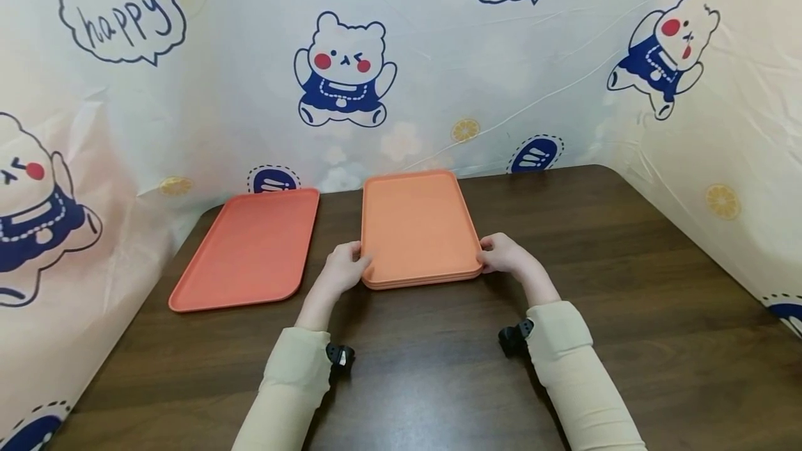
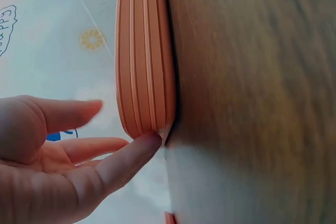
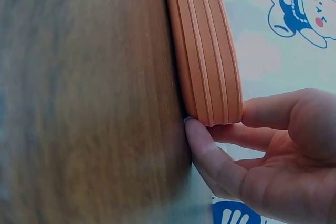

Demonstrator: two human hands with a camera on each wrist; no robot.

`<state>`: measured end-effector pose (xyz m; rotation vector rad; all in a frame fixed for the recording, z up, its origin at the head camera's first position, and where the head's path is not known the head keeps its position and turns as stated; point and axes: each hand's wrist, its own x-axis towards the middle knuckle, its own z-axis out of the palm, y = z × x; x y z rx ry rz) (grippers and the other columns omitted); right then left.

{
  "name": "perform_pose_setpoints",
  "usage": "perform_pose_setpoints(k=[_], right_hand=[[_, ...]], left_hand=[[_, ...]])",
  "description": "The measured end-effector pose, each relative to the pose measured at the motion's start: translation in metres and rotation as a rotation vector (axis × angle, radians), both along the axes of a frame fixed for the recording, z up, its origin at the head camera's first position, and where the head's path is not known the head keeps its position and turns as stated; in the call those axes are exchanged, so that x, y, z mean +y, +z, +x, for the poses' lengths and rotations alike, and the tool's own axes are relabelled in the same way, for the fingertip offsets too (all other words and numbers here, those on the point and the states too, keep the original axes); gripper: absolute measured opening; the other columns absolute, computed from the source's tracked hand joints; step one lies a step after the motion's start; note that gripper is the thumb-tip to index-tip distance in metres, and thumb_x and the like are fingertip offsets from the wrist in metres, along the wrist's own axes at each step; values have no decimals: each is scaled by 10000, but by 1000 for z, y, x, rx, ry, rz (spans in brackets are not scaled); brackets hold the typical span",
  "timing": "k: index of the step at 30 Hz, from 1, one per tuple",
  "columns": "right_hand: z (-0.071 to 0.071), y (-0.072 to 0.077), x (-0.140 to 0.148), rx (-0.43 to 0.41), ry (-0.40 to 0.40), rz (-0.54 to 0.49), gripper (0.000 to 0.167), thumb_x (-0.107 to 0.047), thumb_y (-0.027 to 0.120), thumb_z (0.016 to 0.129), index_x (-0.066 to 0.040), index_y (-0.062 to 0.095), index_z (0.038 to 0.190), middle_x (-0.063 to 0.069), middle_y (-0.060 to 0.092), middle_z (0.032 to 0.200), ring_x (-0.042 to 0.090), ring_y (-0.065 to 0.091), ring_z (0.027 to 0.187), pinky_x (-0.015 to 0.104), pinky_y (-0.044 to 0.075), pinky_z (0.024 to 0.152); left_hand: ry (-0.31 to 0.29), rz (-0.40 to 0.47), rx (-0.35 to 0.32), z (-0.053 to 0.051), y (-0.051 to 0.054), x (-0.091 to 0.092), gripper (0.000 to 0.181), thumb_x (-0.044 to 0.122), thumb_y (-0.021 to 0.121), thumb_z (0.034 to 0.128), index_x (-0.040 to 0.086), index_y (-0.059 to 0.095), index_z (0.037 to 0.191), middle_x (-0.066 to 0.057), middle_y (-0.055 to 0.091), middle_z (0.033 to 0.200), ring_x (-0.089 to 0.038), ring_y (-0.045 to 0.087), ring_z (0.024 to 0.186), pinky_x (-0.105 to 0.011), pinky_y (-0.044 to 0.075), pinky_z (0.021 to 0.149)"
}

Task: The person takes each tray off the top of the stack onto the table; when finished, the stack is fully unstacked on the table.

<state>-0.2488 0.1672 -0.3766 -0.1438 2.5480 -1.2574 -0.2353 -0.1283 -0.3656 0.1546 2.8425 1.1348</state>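
Note:
A stack of orange trays [image 1: 418, 228] lies on the table at centre in the head view, their layered rims [image 2: 140, 51] showing in the left wrist view. At the stack's left side, my left hand [image 1: 343, 266] touches the rims with its fingertips, while its thumb stands apart from them. On the opposite side my right hand [image 1: 504, 255] pinches the stack's edge. In the right wrist view, its thumb is at the top rim and a fingertip is by the lowest rim, against the table. The far fingers of both hands are partly hidden.
A single coral-red tray [image 1: 250, 249] lies flat on the table to the left of the stack. The dark wooden table [image 1: 426, 374] reaches back to a printed curtain [image 1: 426, 68] with cartoon bears. Small black wrist cameras [image 1: 340, 357] sit at both cuffs.

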Motion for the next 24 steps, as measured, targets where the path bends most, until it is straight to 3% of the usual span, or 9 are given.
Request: perform_pose_setpoints(k=[2,7,17,24], right_hand=[[0,0,-2,17,-15,26,297,-1,466,868,134,568,1112,234,639,991,155,635,747,348,561,749],[0,1,-5,85,-76,87,314,26,501,796,125,593,1080,214,645,909,133,646,630,286,563,643],[3,5,-7,124,-106,128,332,44,485,749,121,613,1046,190,639,870,128,644,591,265,552,596],[2,4,-10,153,-118,163,297,52,479,725,95,644,968,117,614,757,88,588,551,246,527,569]], left_hand=[[28,-6,-2,1,0,-1,357,71,542,880,-31,584,1219,-188,643,1143,-276,569,1002,-413,457,882],[65,-33,-7,1,-1,-3,426,5,597,776,-32,608,1201,-186,647,1157,-312,557,1083,-417,455,897],[57,-70,-25,-1,0,-3,427,19,614,777,-35,608,1200,-183,669,1101,-315,567,1078,-420,451,913],[60,-61,-44,0,1,-4,441,2,604,774,-49,593,1212,-190,664,1095,-316,563,1061,-410,460,890]])
